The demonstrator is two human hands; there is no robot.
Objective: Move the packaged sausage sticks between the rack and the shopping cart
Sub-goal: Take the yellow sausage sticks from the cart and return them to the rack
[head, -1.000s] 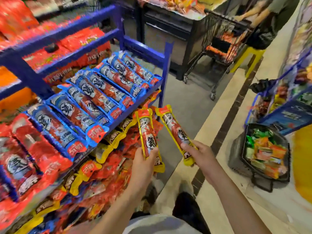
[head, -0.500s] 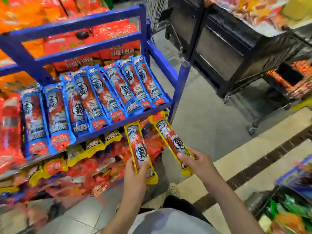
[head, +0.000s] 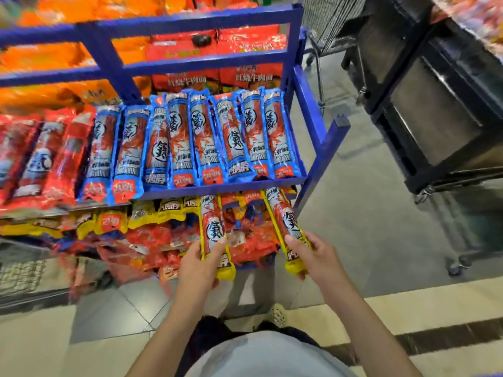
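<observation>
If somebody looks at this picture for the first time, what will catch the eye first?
Two yellow-wrapped sausage sticks stand out at centre bottom: the left hand grips the left stick and the right hand grips the right stick. Just above them, a row of blue-wrapped sticks lies side by side on the blue rack.

This is a shop that sells snacks. A tall blue rack (head: 321,148) holds long rows of the same sausage stick packs (head: 206,137) in blue wrappers, all lined up side by side, with yellow packs (head: 152,213) on the shelf below and big red and orange bags (head: 245,42) on the shelf above. Behind the rack stands a wire shopping cart (head: 329,23), a dark stand on wheels (head: 435,104) with blurry bright goods on top is off to the right, and the floor (head: 367,227) is made of smooth tiles.
</observation>
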